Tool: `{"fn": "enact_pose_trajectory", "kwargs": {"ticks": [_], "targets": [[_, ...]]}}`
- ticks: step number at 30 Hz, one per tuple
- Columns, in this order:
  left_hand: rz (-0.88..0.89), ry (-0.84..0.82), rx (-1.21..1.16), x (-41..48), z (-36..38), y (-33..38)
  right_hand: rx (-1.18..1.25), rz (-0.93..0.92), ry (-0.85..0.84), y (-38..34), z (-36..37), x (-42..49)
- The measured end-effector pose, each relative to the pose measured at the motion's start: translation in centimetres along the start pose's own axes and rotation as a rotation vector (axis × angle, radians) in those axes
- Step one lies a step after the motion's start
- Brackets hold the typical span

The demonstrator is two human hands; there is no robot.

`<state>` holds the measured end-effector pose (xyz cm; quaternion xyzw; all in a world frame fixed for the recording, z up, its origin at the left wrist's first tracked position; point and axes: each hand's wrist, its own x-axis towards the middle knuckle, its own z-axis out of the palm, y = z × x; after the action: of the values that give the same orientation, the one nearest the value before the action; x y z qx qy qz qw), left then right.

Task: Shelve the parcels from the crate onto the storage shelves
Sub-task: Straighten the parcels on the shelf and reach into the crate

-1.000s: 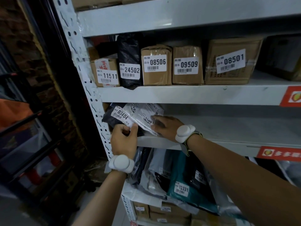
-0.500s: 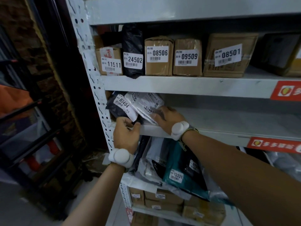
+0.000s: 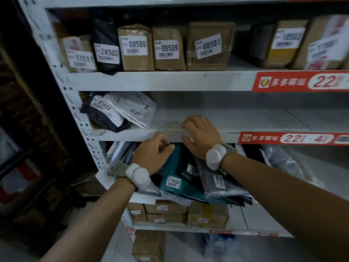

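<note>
On the middle shelf (image 3: 130, 134), at its left end, a black bag labelled 03404 (image 3: 103, 113) and a pale plastic bag labelled 11401 (image 3: 137, 108) lean against the upright. Both hands are off them. My left hand (image 3: 153, 153) hovers just below the shelf lip with loosely curled fingers that hold nothing. My right hand (image 3: 200, 134) rests over the lip with relaxed fingers. Beneath the hands, a teal parcel labelled 10331 (image 3: 172, 179) and a grey bag (image 3: 217, 179) lie on the lower shelf. No crate is in view.
The upper shelf (image 3: 151, 80) carries a row of labelled cardboard boxes (image 3: 136, 48) and a black bag (image 3: 106, 46). Brown boxes (image 3: 166, 210) fill the shelf below. A white perforated upright (image 3: 75, 103) bounds the left side; beyond it stands a dark rack (image 3: 22, 167).
Both hands let go of the 03404 and 11401 bags and drew back to the shelf's front edge, shifting right. The view moved right and down.
</note>
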<state>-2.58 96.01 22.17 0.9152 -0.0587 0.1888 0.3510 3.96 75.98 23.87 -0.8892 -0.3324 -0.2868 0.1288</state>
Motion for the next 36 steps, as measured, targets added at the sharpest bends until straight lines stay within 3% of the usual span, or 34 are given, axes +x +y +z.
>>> {"fn": "enact_pose_trajectory", "kwargs": {"ticks": [4, 8, 10, 15, 28, 36], "targets": [[0.053, -0.177, 0.03, 0.0, 4.5, 3.6, -0.094, 0.01, -0.008, 4.4, -3.1, -5.2], [0.062, -0.335, -0.016, -0.7, 9.4, 7.4, -0.11, 0.074, -0.136, 9.0, -6.3, -11.3], [0.04, -0.41, -0.047, -1.1, 11.7, 9.4, -0.107, 0.121, -0.239, 11.4, -7.7, -14.5], [0.065, -0.633, -0.014, -2.4, 20.8, 17.7, -0.105, 0.435, -0.563, 18.3, -13.7, -25.5], [0.049, -0.884, -0.035, -7.3, 38.9, 29.9, 0.049, 0.973, -0.764, 28.5, -21.2, -46.1], [0.161, -1.035, -0.033, -7.8, 50.8, 36.7, 0.112, 1.058, -0.903, 34.9, -23.7, -55.7]]}}
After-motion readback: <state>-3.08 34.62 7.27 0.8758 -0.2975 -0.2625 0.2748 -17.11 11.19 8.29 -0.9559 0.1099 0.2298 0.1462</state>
